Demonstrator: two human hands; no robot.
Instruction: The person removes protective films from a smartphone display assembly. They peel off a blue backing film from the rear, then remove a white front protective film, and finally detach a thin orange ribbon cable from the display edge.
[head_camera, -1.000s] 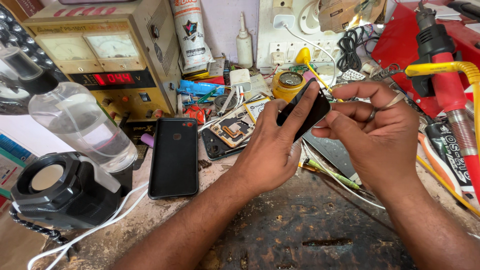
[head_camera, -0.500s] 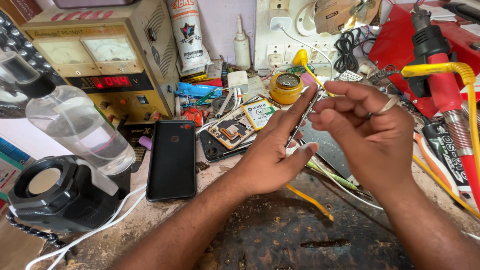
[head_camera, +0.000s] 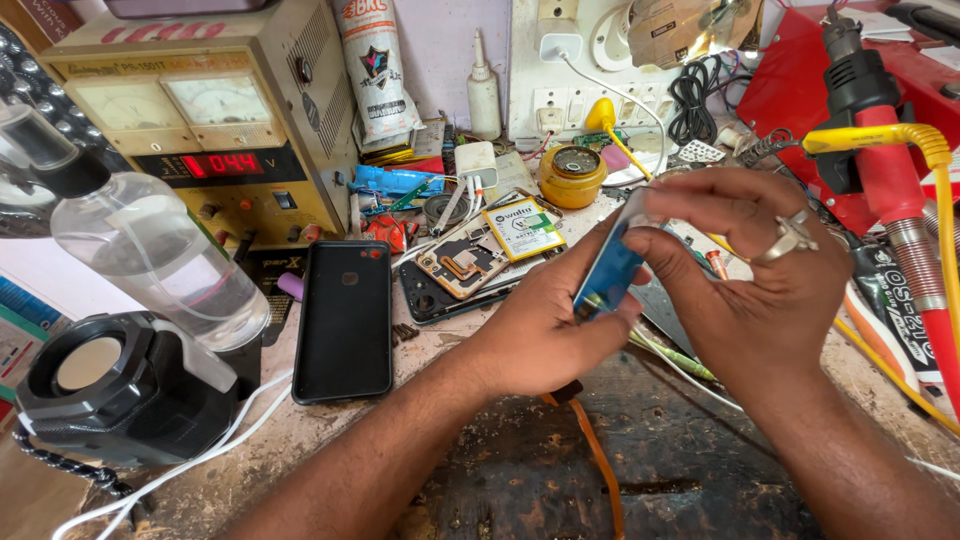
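Note:
Both hands hold one small flat phone part (head_camera: 608, 268), blue on its near face, upright over the worn workbench. My left hand (head_camera: 545, 325) cups it from below and behind. My right hand (head_camera: 760, 275), with a ring on one finger, pinches its upper right edge. An orange flat ribbon (head_camera: 598, 465) trails down from under the hands toward the near edge. To the left lie a black phone back cover (head_camera: 345, 318) and an opened phone (head_camera: 460, 268) with its circuit board and battery showing.
A bench power supply (head_camera: 215, 130) with a red readout stands at the back left. A clear plastic bottle (head_camera: 155, 255) and a black speaker (head_camera: 110, 385) sit at the left. A hot-air tool (head_camera: 885, 140) with a yellow hose is at the right. A yellow tin (head_camera: 571, 175) and cables crowd the back.
The phone part has turned in my hands from its dark face to its blue face and stands more edge-on. Both hands dropped slightly lower; the orange ribbon now hangs beneath.

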